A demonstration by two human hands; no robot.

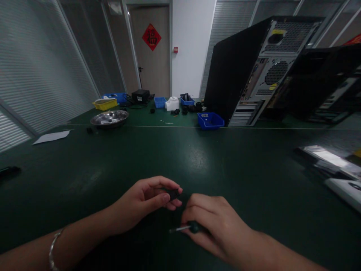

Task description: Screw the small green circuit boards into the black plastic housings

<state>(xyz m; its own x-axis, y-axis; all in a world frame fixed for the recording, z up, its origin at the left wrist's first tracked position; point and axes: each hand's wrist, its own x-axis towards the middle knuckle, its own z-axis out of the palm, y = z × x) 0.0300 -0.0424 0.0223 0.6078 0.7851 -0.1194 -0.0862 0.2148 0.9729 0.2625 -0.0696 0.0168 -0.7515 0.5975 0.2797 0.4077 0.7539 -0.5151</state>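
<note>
Between the thumb and fingers of my left hand (143, 203) is a small black part (173, 194); it is too dark to make out its kind. My right hand (217, 222) is wrapped round a screwdriver with a dark green handle (194, 226). Its thin metal shaft (180, 229) points left, below the fingers of my left hand. Most of the handle is hidden in my palm. Both hands are close together, a little above the green table mat (158, 154).
Toward the back stand a metal bowl (109, 118) with small items, a blue bin (210, 121), a yellow basket (105, 104) and a tall black computer case (237, 67). White paper (52, 137) lies at left. A white device (344, 192) lies at the right edge.
</note>
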